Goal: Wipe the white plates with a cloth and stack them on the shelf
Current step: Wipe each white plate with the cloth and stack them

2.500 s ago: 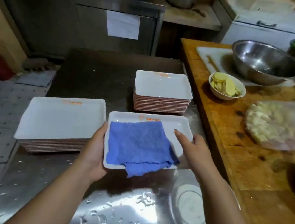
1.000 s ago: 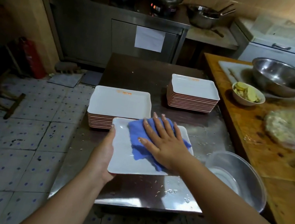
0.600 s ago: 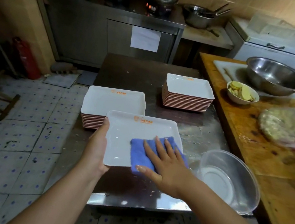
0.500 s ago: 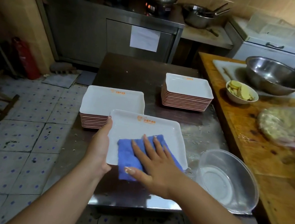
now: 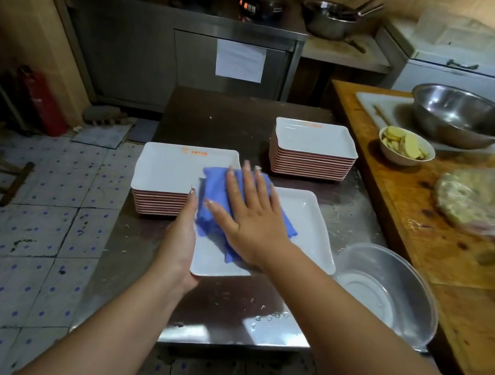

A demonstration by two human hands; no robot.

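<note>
Blue cloth lies under your right hand, whose fingers are spread flat and pressing it onto the white plate on the steel table. Your left hand grips that plate's near-left edge, thumb on the rim. Just left and farther sits one plate stack; a second stack stands far right. Near right, touching nothing, a clear bowl rests by the wooden counter.

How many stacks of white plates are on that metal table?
2: a left stack beside the left hand, and a far stack near the wooden counter. A single plate is being wiped.
</note>
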